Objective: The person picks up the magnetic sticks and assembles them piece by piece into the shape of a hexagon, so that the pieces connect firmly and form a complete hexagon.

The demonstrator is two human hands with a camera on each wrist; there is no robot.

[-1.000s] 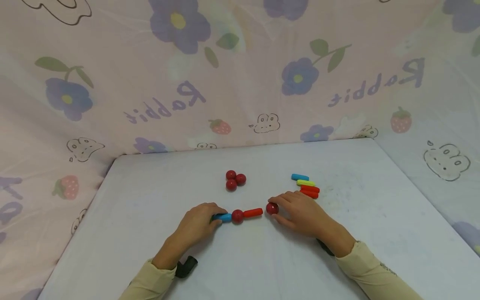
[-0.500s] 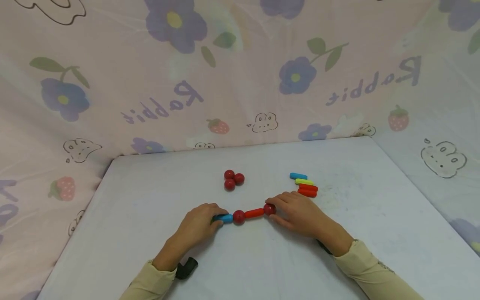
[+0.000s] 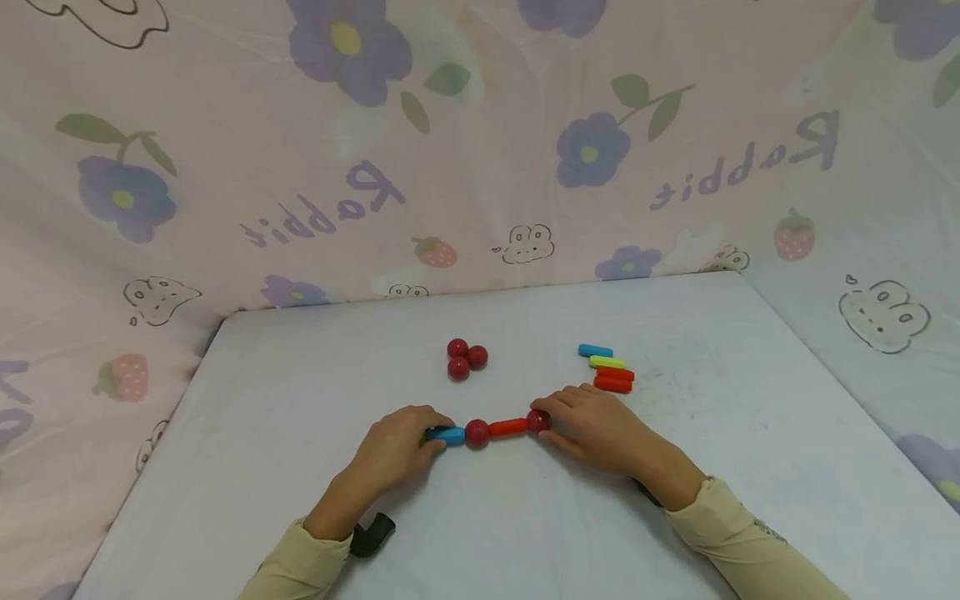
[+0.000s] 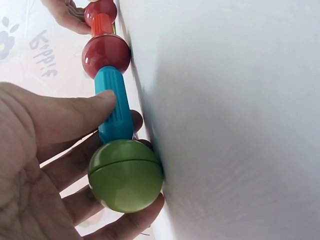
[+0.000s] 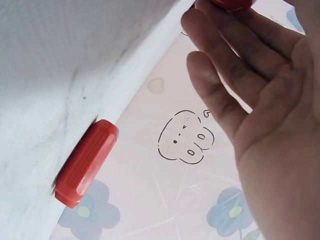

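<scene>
A row of toy pieces lies on the white table. From its left end run a green ball (image 4: 126,176), a blue rod (image 4: 116,117), a red ball (image 3: 477,433), a red rod (image 3: 509,427) and a second red ball (image 3: 537,422). My left hand (image 3: 399,442) pinches the blue rod between thumb and fingers, with the green ball beside the lower fingers; the head view mostly hides that ball. At the row's right end, my right hand (image 3: 600,429) pinches the second red ball, which touches the red rod.
Three red balls (image 3: 459,369) sit grouped behind the row. Farther right lie a blue rod (image 3: 596,351), a yellow rod (image 3: 607,362) and two red rods (image 3: 613,384), just beyond my right hand. A patterned cloth (image 3: 480,150) hangs behind the white table (image 3: 315,358).
My right hand has moved left with its red ball, closing the gap to the red rod's free end. My left hand keeps its grip on the blue rod.
</scene>
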